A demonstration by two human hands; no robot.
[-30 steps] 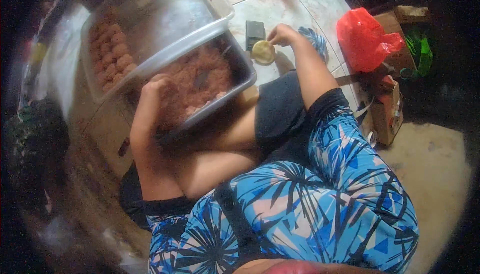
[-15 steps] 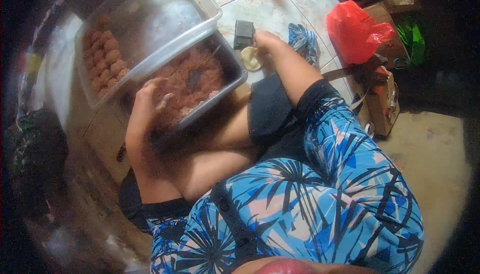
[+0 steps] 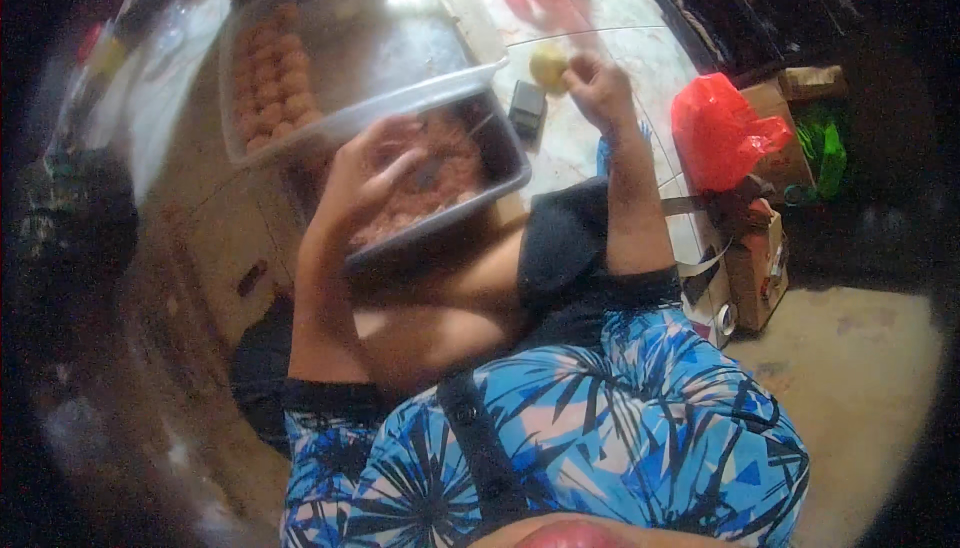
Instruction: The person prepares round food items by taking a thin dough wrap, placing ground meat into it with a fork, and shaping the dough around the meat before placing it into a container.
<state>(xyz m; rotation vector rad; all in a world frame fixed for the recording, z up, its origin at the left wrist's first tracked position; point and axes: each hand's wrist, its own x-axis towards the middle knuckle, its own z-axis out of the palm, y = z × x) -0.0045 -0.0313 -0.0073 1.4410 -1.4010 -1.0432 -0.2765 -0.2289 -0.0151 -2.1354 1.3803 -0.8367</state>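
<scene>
My left hand (image 3: 375, 168) is over a dark tub (image 3: 430, 218), its fingers spread and a little curved. A loose reddish-brown, crumbly mass (image 3: 440, 163) fills the tub, and a small dark object lies in it. I cannot tell whether the hand touches the mass. My right hand (image 3: 603, 93) pinches a pale yellow round piece (image 3: 549, 68) by its edge, above the tiles. Just below that piece is a small dark grey box-like device (image 3: 527, 110).
A clear plastic bin (image 3: 480, 73) overlaps the tub's far side, with rows of brown balls (image 3: 275, 83) at its left. At right are a red plastic bag (image 3: 712, 133), a cardboard box (image 3: 755, 268) and a green bag (image 3: 825, 153). My crossed legs border the tub.
My right hand has carried the pale yellow piece from beside the grey device to its far side. The left hand has lifted and moved right over the tub. The whole view has shifted.
</scene>
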